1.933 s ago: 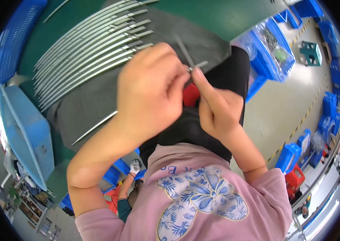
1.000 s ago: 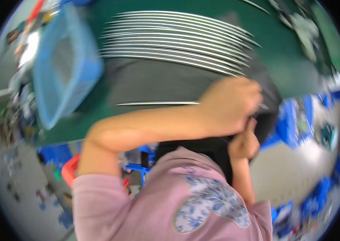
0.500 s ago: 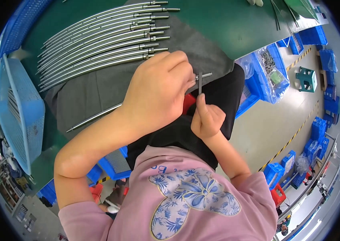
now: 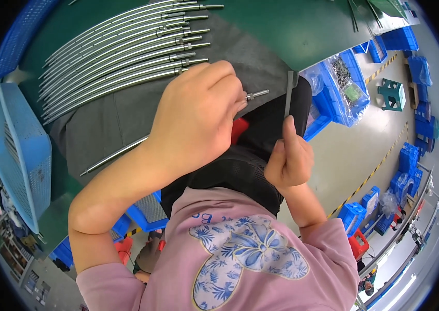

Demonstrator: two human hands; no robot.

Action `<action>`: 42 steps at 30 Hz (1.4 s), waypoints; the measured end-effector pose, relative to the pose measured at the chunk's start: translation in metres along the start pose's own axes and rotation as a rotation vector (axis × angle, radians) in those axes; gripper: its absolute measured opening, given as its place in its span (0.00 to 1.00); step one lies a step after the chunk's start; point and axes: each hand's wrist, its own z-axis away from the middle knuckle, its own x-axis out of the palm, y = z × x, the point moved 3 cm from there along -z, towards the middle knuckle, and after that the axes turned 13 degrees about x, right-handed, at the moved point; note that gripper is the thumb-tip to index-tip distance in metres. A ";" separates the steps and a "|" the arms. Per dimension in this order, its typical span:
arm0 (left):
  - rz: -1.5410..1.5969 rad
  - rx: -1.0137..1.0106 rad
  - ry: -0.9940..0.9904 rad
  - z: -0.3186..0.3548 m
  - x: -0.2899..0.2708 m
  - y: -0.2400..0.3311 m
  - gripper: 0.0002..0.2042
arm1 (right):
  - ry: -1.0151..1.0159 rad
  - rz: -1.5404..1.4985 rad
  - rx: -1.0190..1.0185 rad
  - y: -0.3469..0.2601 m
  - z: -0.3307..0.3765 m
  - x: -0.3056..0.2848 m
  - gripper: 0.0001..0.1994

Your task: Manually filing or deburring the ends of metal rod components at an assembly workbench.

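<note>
My left hand [image 4: 198, 111] is closed around a long, thin metal rod [image 4: 113, 155]. One end of the rod juts past the fingers on the right, with a fitting and a narrow tip; its middle is hidden behind my hand and forearm. My right hand [image 4: 293, 158] grips a slim flat wrench [image 4: 289, 96] pointing upward, its head near the table's corner and apart from the rod. Beyond my left hand, several similar metal rods [image 4: 110, 65] lie side by side on a dark grey cloth [image 4: 97, 122], most with fittings at their right ends.
The green table [image 4: 266, 36] carries the cloth. A light blue basket [image 4: 35, 171] stands at the left, with another blue basket [image 4: 17, 39] behind it. Blue bins [image 4: 351, 98] with bagged small parts sit off the table's right side. A green stool [image 4: 391, 95] is on the floor.
My right hand has moved right with the wrench, taking it off the rod's end. My left hand still holds the rod in nearly the same place; the view has shifted slightly.
</note>
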 end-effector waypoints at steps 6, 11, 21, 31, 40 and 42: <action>-0.044 -0.003 -0.041 -0.001 -0.004 0.003 0.08 | -0.104 0.000 0.097 -0.004 0.005 -0.001 0.25; -0.055 0.018 -0.025 0.001 -0.006 0.002 0.08 | -0.102 -0.021 0.154 -0.007 0.010 0.002 0.25; -0.057 0.050 -0.031 0.000 -0.009 0.003 0.08 | -0.158 -0.068 0.181 -0.014 0.012 0.001 0.25; -0.020 0.013 0.008 -0.001 -0.010 0.007 0.07 | -0.129 -0.111 0.176 -0.022 0.008 0.001 0.28; 0.003 -0.017 0.009 0.001 0.000 0.003 0.07 | -0.201 0.016 0.201 -0.019 -0.023 0.014 0.29; 0.023 -0.032 0.014 0.001 -0.001 0.002 0.07 | -0.217 0.050 0.192 -0.018 -0.009 0.006 0.29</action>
